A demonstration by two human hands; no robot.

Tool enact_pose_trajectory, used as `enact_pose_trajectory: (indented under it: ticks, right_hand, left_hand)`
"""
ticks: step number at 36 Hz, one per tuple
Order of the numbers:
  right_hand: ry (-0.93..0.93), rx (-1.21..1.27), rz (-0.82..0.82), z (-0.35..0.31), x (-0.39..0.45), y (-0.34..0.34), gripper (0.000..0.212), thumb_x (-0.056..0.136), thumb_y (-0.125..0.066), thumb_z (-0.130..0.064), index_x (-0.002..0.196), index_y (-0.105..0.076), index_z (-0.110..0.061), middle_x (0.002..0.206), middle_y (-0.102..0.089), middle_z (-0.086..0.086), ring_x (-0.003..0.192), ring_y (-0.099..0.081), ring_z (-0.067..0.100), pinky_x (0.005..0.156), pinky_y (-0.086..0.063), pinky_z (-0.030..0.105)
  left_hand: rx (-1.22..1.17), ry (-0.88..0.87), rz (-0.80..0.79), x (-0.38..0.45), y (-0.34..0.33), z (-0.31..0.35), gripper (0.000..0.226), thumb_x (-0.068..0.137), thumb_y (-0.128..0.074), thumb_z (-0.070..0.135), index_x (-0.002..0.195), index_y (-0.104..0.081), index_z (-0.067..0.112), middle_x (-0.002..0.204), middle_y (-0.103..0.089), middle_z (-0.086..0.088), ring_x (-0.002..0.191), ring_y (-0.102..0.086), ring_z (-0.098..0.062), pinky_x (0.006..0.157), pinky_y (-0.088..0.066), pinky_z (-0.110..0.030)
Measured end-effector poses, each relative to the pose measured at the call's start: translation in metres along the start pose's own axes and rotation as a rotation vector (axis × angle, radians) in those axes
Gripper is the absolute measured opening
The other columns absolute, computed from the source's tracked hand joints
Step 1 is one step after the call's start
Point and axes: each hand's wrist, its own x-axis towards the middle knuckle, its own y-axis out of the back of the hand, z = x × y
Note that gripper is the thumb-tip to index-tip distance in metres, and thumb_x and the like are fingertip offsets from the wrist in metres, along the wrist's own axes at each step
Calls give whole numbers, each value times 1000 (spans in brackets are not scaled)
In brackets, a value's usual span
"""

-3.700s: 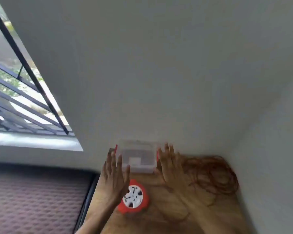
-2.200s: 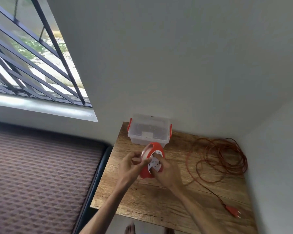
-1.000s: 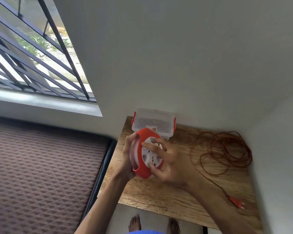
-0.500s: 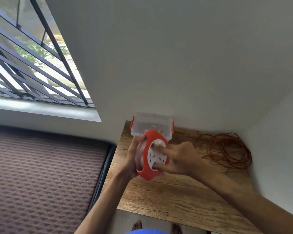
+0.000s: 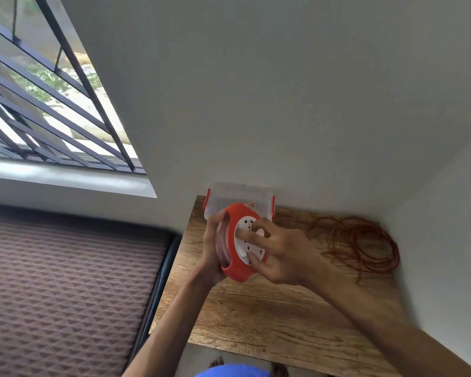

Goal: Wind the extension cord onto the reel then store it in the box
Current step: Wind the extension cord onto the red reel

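The reel [image 5: 235, 250], orange with a white socket face, was held upright above the wooden bench [image 5: 269, 317]. The left hand [image 5: 211, 254] gripped its back rim; the right hand [image 5: 280, 254] pressed spread fingers on the socket face. No writing was legible. The extension cord [image 5: 365, 246] lay coiled loose at the bench's far right corner, the lidded clear box [image 5: 239, 194] just behind the reel.

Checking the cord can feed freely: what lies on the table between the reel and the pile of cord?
Head view: only bare table shows between the reel and the cord, though the right hand hides part of that stretch.
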Motion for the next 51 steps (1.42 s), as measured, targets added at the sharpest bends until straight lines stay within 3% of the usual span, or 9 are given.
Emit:
enact_pose_trajectory:
  ticks: [8,15,23,32,35,40,44,47,51]
  right_hand:
    - [-33,-122,92,6,4,1,61,87,-65,-68,127,-77,-23,92,-84,2,60,-75,19,49,-55,27]
    - [-1365,1014,33,-2,28,-6,68,105,-59,-45,48,-71,-11,41,-59,-1,29,-39,9,32,-25,18]
    - [-165,5,96,3,14,-5,33,105,-55,-45,132,-59,-26,117,-72,-2,71,-73,16,49,-52,22]
    - [57,-151,91,26,9,-6,62,86,-78,-54,140,-70,-25,107,-79,3,64,-74,20,46,-52,26]
    - [-307,-33,196,9,16,-7,49,83,-76,-66,107,-84,-24,70,-79,-5,51,-70,13,44,-50,23]
    - [-1455,1072,40,8,31,-13,57,104,-62,-42,61,-74,-5,41,-52,-1,29,-36,8,34,-25,20]
    - [-968,636,165,1,23,-19,55,108,-54,-34,58,-67,-16,47,-62,-4,35,-52,6,44,-38,16]
    - [-345,80,206,10,14,-15,18,103,-61,-42,105,-67,-24,91,-72,-9,62,-67,5,50,-46,13]
    - [-144,42,-21,27,6,-11,59,96,-65,-53,151,-50,-37,129,-65,0,75,-69,13,55,-58,26]
  left_hand:
    - [30,18,6,7,0,-4,77,95,-61,68,151,-64,15,134,-71,-25,117,-72,-39,92,-64,-48]
    - [73,-9,-29,25,-16,-1,96,81,-77,72,158,-55,19,125,-73,-22,106,-72,-38,87,-62,-48]
    - [14,-13,2,26,-1,4,69,91,-65,71,133,-79,19,123,-78,-20,109,-77,-33,89,-65,-44]
    - [82,8,13,25,5,5,62,95,-54,69,123,-84,23,114,-83,-15,101,-82,-28,77,-67,-38]
    - [131,-2,31,31,0,5,65,95,-62,68,139,-75,22,124,-78,-20,109,-78,-33,86,-66,-44]
    - [144,-1,22,43,-2,-3,87,90,-68,71,161,-52,23,130,-69,-23,112,-68,-40,90,-61,-50]
    - [75,-5,-11,44,2,-7,91,90,-67,73,162,-51,20,136,-68,-23,117,-69,-39,92,-63,-50]
    - [35,-20,12,44,3,-1,87,89,-67,71,157,-58,16,135,-69,-23,118,-70,-37,93,-62,-47]
    - [49,-37,21,39,8,4,68,102,-47,63,149,-66,17,132,-72,-23,114,-74,-35,91,-63,-46]
